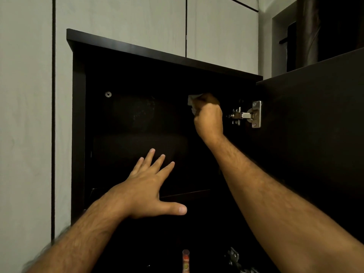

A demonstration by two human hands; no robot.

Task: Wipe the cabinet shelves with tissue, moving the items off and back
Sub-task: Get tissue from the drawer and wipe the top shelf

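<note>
High in the dark cabinet [78, 115], right hand [208, 115] clutches wadded tissue [190, 102] near the hinge [246, 115], left hand [149, 186] splayed, holding nothing; best sweep leftward in overlapping passes, pressing flat into far corners.

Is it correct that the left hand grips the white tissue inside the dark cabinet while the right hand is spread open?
No, the hands are swapped. In the head view the right hand grips the crumpled white tissue inside the dark wooden cabinet, while the left hand is spread open.
</note>
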